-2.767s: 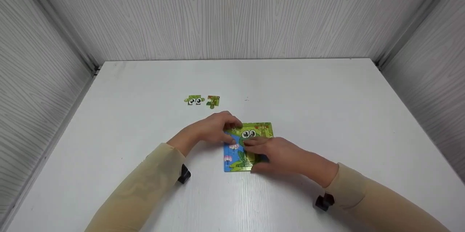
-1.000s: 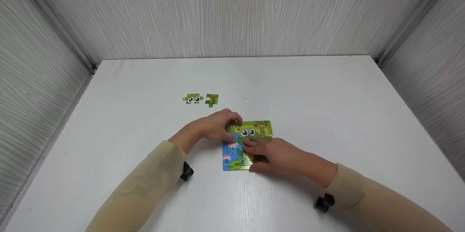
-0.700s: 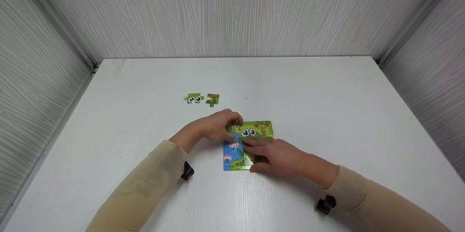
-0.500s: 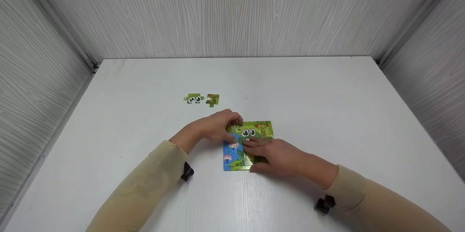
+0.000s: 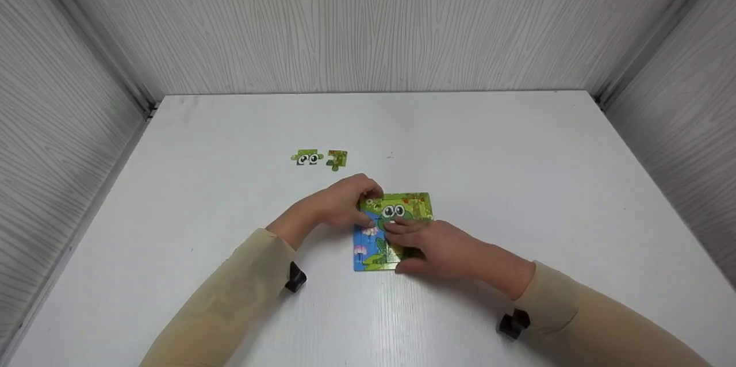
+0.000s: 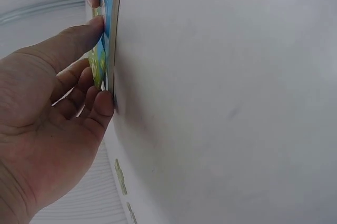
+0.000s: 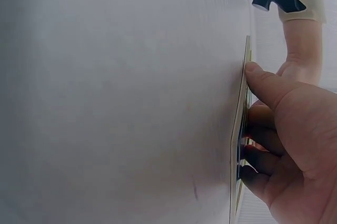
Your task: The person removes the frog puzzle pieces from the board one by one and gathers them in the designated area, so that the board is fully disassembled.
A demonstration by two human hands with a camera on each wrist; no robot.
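A square frog jigsaw puzzle (image 5: pixel 374 252) in a tray frame lies on the white table before the person. The left hand (image 5: pixel 345 200) holds its upper left corner, thumb on the printed face and curled fingers at the edge; the left wrist view shows this thumb (image 6: pixel 79 40) against the puzzle. From the right, the right hand (image 5: pixel 440 246) rests its fingertips on the frog's face and body, its thumb at the near edge. In the right wrist view the fingers (image 7: pixel 266 163) touch the puzzle's face. The hand hides the puzzle's lower right part.
Beyond the left hand lie two loose puzzle pieces: one with frog eyes (image 5: pixel 307 157), one green corner piece (image 5: pixel 337 160) with red spots. The white table (image 5: pixel 489 148) meets grey wood-grain panels (image 5: pixel 368 22) at the back and sides.
Both hands stay in nearly the same place on the puzzle. The two loose pieces have not moved; the view shifts only slightly.
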